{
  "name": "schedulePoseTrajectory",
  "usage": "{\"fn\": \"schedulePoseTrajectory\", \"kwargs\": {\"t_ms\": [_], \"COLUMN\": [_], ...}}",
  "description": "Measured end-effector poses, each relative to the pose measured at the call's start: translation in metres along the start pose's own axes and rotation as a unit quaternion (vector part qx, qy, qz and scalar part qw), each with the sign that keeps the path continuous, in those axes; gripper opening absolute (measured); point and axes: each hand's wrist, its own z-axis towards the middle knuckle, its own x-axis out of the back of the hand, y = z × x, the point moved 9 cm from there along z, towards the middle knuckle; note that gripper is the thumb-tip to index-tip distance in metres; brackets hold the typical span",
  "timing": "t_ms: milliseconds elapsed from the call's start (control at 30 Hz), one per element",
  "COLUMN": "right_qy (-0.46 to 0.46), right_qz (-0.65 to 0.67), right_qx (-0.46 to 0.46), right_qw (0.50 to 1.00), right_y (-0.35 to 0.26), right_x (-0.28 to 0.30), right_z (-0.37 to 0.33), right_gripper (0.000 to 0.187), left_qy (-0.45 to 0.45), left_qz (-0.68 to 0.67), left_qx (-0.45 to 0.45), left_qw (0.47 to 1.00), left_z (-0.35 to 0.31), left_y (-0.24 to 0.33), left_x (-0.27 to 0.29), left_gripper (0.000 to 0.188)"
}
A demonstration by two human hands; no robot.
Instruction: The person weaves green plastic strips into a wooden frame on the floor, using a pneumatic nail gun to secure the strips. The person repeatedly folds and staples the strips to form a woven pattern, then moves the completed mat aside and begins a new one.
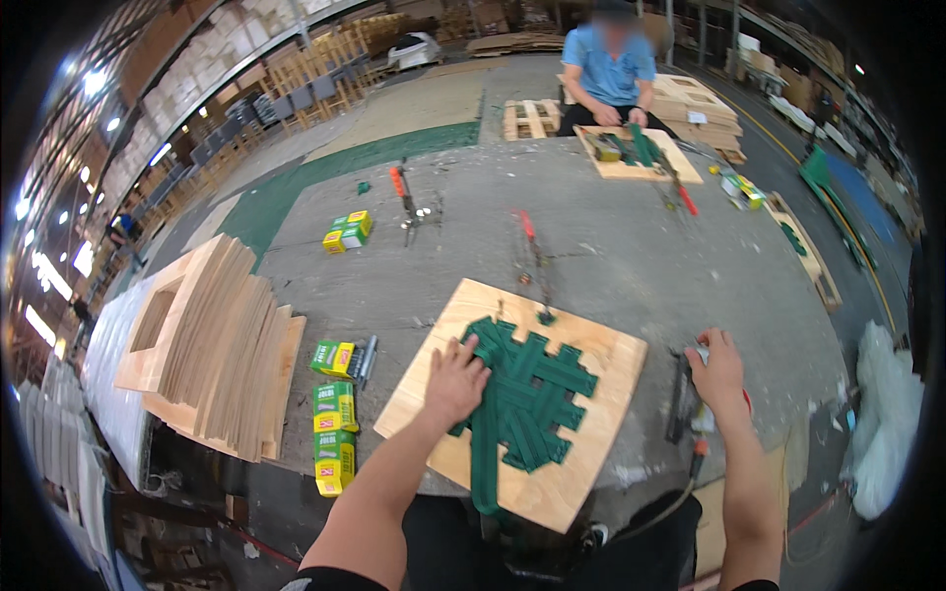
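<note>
One left hand [458, 381], one right hand [718, 372], one black tool [678, 409]. Two wooden boards [609, 366] under green webbing [527, 394], the farther before one co-worker [611, 81]. Three red handles [526, 226] beyond the nearer board. Three green-and-yellow boxes [334, 407] near the left forearm [379, 502]. One stack of wooden frames [232, 364] at left.

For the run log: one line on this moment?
left hand: on green straps | right hand: at black tool | straps: interlaced over wooden board
</note>
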Motion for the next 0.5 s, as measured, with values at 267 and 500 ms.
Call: {"fn": "schedulePoseTrajectory", "kwargs": {"t_ms": [267, 500], "right_qy": [-0.165, -0.246], "right_qz": [0.181, 0.255], "right_qx": [0.067, -0.089], "right_qw": [0.967, 0.931], "right_y": [-0.156, -0.241], "right_x": [-0.195, -0.365], "right_z": [0.201, 0.285], "right_gripper": [0.045, 0.042], "left_qy": [-0.017, -0.048], "left_qz": [-0.070, -0.089], "left_qx": [-0.005, 0.012], "left_qw": [0.997, 0.995], "left_z": [0.011, 0.000], "left_y": [0.010, -0.007], "left_x": [-0.004, -0.005], "left_gripper": [0.033, 0.032]}}
